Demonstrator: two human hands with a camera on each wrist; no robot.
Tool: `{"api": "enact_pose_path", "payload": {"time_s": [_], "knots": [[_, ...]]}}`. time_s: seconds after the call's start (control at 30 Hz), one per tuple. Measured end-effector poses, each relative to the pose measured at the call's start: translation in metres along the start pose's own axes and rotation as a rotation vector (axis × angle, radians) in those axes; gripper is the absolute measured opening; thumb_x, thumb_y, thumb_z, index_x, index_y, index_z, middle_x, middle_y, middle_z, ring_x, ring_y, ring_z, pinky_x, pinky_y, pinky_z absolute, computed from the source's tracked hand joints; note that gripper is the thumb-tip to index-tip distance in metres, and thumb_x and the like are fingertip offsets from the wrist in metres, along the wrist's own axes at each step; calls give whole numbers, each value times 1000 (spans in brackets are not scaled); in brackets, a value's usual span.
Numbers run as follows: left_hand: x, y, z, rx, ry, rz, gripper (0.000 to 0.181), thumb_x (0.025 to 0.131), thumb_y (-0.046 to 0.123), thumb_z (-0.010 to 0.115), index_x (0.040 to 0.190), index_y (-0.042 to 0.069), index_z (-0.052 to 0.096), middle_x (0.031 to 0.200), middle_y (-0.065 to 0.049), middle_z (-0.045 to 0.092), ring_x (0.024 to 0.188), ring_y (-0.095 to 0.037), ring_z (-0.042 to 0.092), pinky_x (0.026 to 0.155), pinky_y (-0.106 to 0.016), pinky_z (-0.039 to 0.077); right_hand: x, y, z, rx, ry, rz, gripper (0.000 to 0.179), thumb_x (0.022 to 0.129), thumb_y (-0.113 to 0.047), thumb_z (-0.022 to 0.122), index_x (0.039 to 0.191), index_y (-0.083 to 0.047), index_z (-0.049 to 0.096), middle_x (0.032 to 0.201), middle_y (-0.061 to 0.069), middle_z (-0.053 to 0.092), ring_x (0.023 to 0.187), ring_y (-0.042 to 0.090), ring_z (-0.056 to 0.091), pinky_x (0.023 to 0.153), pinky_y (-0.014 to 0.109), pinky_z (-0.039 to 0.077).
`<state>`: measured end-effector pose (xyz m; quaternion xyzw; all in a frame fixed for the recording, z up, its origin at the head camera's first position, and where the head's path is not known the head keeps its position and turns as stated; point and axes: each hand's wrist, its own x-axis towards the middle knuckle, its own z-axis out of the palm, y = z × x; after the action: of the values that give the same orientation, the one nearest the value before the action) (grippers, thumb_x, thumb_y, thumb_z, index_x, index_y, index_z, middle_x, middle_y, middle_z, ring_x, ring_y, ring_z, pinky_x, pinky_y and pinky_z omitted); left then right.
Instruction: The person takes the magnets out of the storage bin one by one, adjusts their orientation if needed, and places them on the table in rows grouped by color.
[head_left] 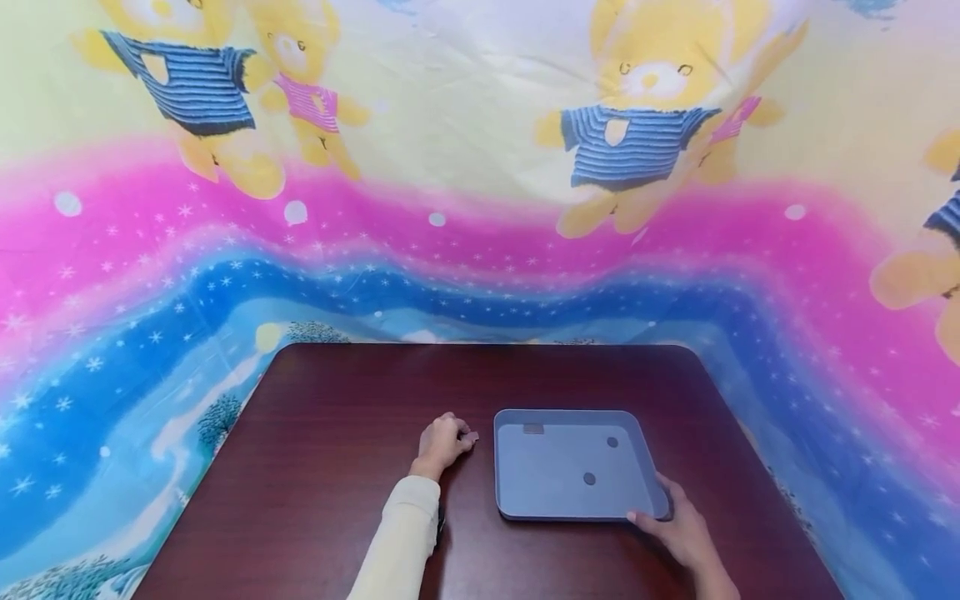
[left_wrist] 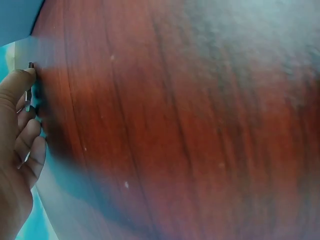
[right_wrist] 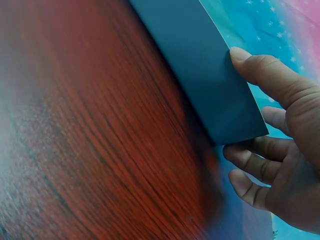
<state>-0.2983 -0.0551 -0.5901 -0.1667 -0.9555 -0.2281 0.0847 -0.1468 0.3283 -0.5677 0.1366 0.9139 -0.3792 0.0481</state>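
A grey shallow rectangular tray (head_left: 551, 504) is on the table, right of the middle. Inside it are two dark round discs, one nearer (head_left: 589, 479) and one farther back (head_left: 612, 442), plus a small brown rectangular piece (head_left: 533, 429) by its back wall. My right hand (head_left: 678, 525) grips the tray's near right corner, thumb at the rim and other fingers around the side and underneath. Left of the tray, close over the table, my left hand (head_left: 442, 442) pinches a small thin flat piece (left_wrist: 28, 95) between thumb and fingers. It is seen edge-on in the left wrist view, so I cannot tell its kind.
The dark red-brown wooden table (head_left: 337, 392) has rounded far corners. Behind it and along both sides hangs a cloth (head_left: 465, 167) printed with bears and snowflakes.
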Motion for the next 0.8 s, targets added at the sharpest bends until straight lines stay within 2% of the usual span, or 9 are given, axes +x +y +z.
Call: {"api": "enact_pose_path", "payload": {"time_s": [0.13, 0.4, 0.57, 0.8], "knots": [[3, -3, 1, -18, -38, -38, 14, 74, 27, 77, 84, 18, 73, 80, 5, 51, 70, -15, 55, 60, -32, 47, 1, 1, 1, 10, 1, 2, 105, 71, -45, 77, 142, 7, 19, 134, 37, 30, 119, 50, 35, 95, 61, 28], [6, -10, 1, -120, -88, -74, 16, 75, 20, 77, 90, 17, 74, 87, 0, 52, 77, -16, 53, 68, -33, 47, 1, 3, 1, 30, -7, 12, 105, 71, -46, 77, 143, 6, 19, 135, 37, 29, 119, 50, 35, 94, 61, 29], [6, -10, 1, -166, -93, -102, 17, 77, 20, 76, 94, 17, 75, 91, -2, 53, 82, -19, 54, 72, -36, 47, 1, 2, 1, 39, -6, 14, 106, 71, -48, 76, 143, 5, 19, 134, 36, 31, 117, 48, 38, 92, 60, 31], [4, -9, -3, -190, -87, -107, 22, 77, 19, 74, 99, 14, 73, 91, -3, 54, 81, -19, 53, 74, -38, 46, 0, 1, 2, 45, -3, 25, 106, 71, -47, 77, 143, 4, 18, 135, 36, 30, 119, 49, 36, 93, 60, 30]]}}
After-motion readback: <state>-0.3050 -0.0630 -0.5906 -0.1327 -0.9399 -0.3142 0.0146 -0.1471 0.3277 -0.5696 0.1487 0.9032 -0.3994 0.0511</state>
